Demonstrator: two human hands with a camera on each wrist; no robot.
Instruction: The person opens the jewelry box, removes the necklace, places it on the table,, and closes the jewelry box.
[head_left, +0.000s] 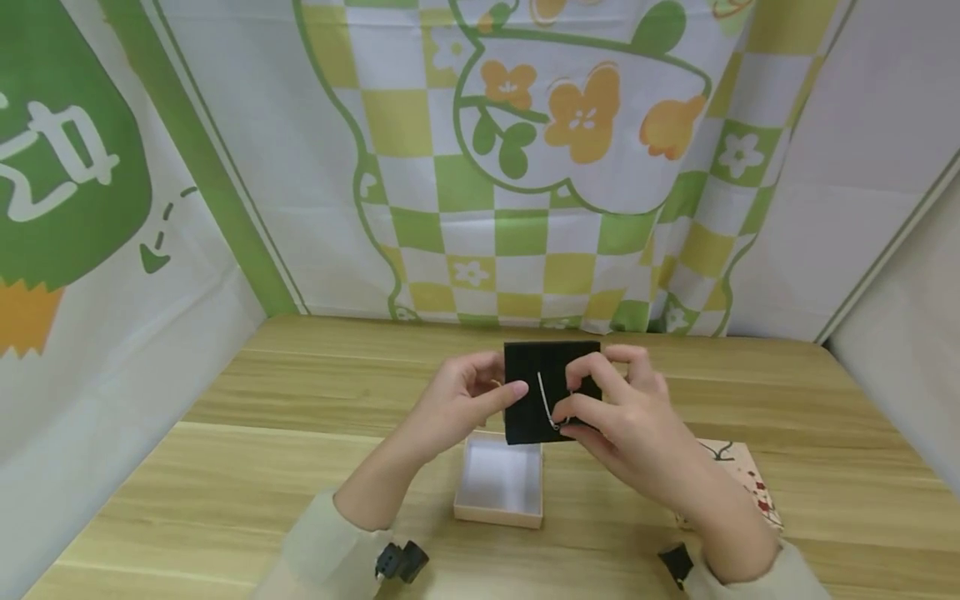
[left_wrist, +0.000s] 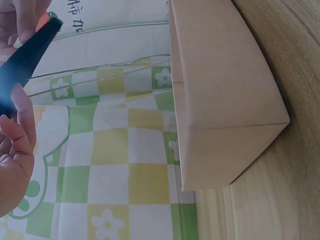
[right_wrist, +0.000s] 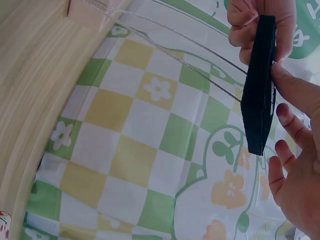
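Currently, in the head view, the left hand (head_left: 456, 408) grips a black pad (head_left: 555, 358) by its left edge, thumb laid on the front face and fingers bent behind. A thin silvery chain (head_left: 545, 400) runs down that face. At its lower end the right hand (head_left: 633, 417) has thumb and forefinger drawn together, pinching the chain over the pad's right half; its other fingers are bent too. The pad is held up above the table (head_left: 247, 492), a little beyond a pale box (head_left: 498, 517) that stands open with a whitish inside. Near the right side lies a lid (head_left: 750, 479) with dark and red marks, partly covered by the right forearm. A pale sleeve (head_left: 318, 542) shows on each arm. At the far side hangs a checked curtain (head_left: 472, 183) with orange flowers.

From the left wrist, the pad shows nearly edge-on between both hands. Two thin strands (left_wrist: 107, 76) run down from it to the box's rim; whether they end inside or behind it, I cannot tell. The box's outer walls are plain.

From the right wrist, the pad is edge-on as well, with left-hand fingers on both its sides. One right-hand fingertip touches the front face, the others curve slightly apart. The strands slope down from the pad's back toward the box.
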